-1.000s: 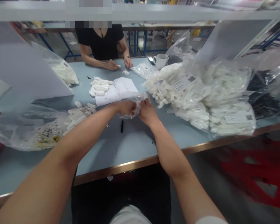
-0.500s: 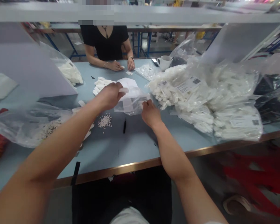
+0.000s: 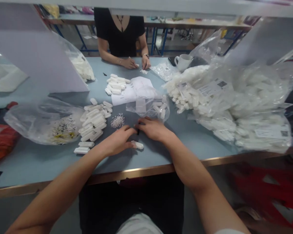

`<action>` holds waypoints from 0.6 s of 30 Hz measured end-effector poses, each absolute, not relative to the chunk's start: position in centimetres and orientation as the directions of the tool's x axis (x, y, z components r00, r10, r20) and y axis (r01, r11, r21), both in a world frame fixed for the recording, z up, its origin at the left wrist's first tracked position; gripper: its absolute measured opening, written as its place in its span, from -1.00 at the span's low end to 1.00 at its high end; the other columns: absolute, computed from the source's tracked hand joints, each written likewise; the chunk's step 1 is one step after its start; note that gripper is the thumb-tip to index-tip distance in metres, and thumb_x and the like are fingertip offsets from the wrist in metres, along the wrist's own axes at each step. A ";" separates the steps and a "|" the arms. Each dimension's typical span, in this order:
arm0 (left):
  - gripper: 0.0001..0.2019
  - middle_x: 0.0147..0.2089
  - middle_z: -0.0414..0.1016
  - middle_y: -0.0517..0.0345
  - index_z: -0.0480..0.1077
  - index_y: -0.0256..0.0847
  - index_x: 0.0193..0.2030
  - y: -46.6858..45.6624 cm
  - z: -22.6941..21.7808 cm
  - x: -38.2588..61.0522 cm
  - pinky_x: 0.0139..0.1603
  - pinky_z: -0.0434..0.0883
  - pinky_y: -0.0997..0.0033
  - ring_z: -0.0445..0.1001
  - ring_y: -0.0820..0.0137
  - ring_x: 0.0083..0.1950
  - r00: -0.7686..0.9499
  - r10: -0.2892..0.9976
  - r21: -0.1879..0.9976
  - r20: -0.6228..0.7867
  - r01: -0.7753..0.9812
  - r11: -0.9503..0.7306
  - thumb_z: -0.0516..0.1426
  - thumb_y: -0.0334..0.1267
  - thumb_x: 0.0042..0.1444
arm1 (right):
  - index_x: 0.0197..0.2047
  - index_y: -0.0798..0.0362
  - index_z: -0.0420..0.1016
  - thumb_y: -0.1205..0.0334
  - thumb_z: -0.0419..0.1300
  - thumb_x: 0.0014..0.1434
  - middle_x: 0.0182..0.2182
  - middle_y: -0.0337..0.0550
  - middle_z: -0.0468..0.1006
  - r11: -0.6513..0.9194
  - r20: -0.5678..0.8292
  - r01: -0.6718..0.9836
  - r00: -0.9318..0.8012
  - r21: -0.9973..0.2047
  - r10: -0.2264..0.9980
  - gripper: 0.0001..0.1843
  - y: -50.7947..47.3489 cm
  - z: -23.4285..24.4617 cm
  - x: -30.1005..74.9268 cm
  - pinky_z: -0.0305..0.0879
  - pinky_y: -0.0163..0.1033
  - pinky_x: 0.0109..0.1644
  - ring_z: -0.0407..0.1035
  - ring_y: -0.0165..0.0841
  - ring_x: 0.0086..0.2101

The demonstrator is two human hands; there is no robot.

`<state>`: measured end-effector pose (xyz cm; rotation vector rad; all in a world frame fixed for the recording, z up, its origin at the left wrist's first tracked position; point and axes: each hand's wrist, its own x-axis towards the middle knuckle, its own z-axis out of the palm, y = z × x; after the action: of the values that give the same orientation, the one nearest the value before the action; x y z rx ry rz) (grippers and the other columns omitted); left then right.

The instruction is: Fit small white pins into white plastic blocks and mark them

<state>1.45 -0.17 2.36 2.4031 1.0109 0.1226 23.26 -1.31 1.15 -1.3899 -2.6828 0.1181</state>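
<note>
The left hand [image 3: 119, 140] lies near the center of the frame, thumb at the near end of a dotted white piece [image 3: 138, 145], index finger lifted apart from it; whether the hidden fingers grip it, I cannot tell. That piece rests at lower center, close to the front edge of the table [image 3: 158, 156]. The right hand [image 3: 152, 129] is loosely curled, fingertips beside a slim black stick [image 3: 138, 132]; whether it pinches the stick cannot be made out.

The step in hand looks like bringing both hands to this piece and the stick. A sound move from here calls for a light, sure finger-and-thumb pinch on each.

Loose tiny white bits [image 3: 117, 121] lie left of center, beside a heap of white pieces [image 3: 94, 122]. A clear bag [image 3: 151, 105] overlaps the paper sheet [image 3: 143, 85], whose marks are illegible. At right, large bags [image 3: 246, 94] carry white labels [image 3: 213, 88] with square dark codes; the print is too small to read, and no brand shows.
</note>
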 end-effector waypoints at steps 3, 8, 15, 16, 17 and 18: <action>-0.67 -0.26 0.46 0.15 0.47 -0.11 -0.08 0.7 2.5 1.1 -0.20 0.41 0.35 0.44 0.34 -0.26 0.490 0.870 0.729 -0.056 0.615 -0.300 0.20 0.01 0.09 | -0.07 -0.06 0.55 0.26 0.03 0.36 -0.02 -0.12 0.51 0.560 0.041 0.819 -0.560 -0.125 0.827 -0.74 -1.2 0.6 22.6 0.24 -0.24 -0.23 0.32 -0.23 -0.04; -0.70 -0.43 0.32 0.20 0.48 -0.24 -0.23 1.0 1.5 0.7 -0.51 0.28 0.52 0.31 0.51 -0.46 0.281 0.877 0.879 -0.389 -0.172 0.445 0.20 -0.01 0.11 | -0.12 0.10 0.49 0.29 -0.04 0.39 -0.16 0.00 0.53 0.517 0.146 0.851 -0.502 -0.093 0.852 -0.72 -1.1 0.1 21.9 0.24 -0.10 0.01 0.30 -0.16 -0.07; -0.66 -0.25 0.50 0.07 0.51 -0.28 -0.28 0.4 1.1 -0.5 -0.32 0.40 0.52 0.46 0.43 -0.25 0.448 0.813 0.728 -0.373 -0.401 0.555 0.21 -0.55 -0.31 | -0.05 0.09 0.34 0.34 -0.09 0.36 -0.13 0.05 0.45 0.467 0.289 0.777 -0.373 -0.422 0.882 -0.78 -1.4 -0.8 21.5 0.33 -0.13 -0.08 0.34 -0.23 -0.16; -0.66 -0.24 0.52 0.07 0.51 -0.28 -0.27 0.3 1.1 -0.5 -0.27 0.41 0.51 0.47 0.42 -0.23 0.460 0.819 0.749 -0.344 -0.392 0.535 0.22 -0.56 -0.29 | -0.03 0.08 0.32 0.37 -0.09 0.34 -0.10 0.05 0.43 0.467 0.316 0.750 -0.351 -0.469 0.881 -0.77 -1.5 -0.9 21.4 0.34 -0.14 -0.08 0.34 -0.24 -0.15; -0.68 -0.23 0.53 0.07 0.50 -0.27 -0.24 0.2 0.9 -0.4 -0.22 0.41 0.49 0.48 0.41 -0.21 0.469 0.824 0.774 -0.317 -0.374 0.511 0.24 -0.54 -0.23 | 0.00 0.07 0.31 0.40 -0.10 0.32 -0.08 0.05 0.42 0.478 0.348 0.716 -0.338 -0.508 0.875 -0.74 -1.6 -0.9 21.3 0.35 -0.14 -0.06 0.35 -0.25 -0.12; -0.70 -0.21 0.53 0.07 0.50 -0.26 -0.21 0.1 0.8 -0.4 -0.17 0.42 0.47 0.49 0.40 -0.19 0.476 0.830 0.803 -0.291 -0.350 0.482 0.27 -0.50 -0.16 | 0.03 0.06 0.29 0.42 -0.10 0.31 -0.06 0.04 0.42 0.492 0.381 0.682 -0.323 -0.541 0.866 -0.71 -1.7 -0.8 21.2 0.35 -0.13 -0.02 0.35 -0.26 -0.09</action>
<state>-0.36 0.12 0.77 0.7416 0.7518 0.8078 21.21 -1.66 -0.83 -1.2681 -2.1009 0.3737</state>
